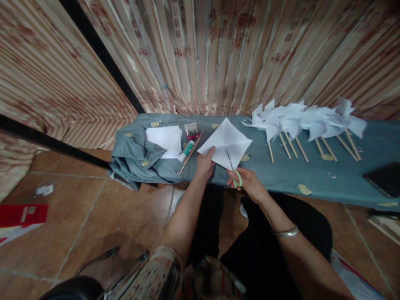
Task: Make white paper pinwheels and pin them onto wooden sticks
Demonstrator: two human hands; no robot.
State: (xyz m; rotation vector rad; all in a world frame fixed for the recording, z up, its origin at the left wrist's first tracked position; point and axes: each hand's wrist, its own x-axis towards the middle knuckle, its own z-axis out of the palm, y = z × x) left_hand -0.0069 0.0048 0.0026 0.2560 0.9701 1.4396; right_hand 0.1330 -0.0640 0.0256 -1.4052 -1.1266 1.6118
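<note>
My left hand (206, 162) pinches the lower left edge of a square sheet of white paper (225, 135), turned so one corner points toward me. Faint crease lines run across the sheet. My right hand (245, 180) is closed around the light green handles of a pair of scissors (236, 177). The scissor blades reach up into the paper from its near corner, pointing toward the middle. To the left of the paper lie a thin wooden stick (191, 152) and a glue stick (186, 151) with a green label.
Several white paper pinwheels (308, 118) on wooden sticks lie in a row at the right. A stack of white paper (165, 139) and a small box of pins (191, 131) are at the left. A dark phone (386, 179) rests on the cloth-covered bench (275, 183). A curtain (203, 54) hangs behind.
</note>
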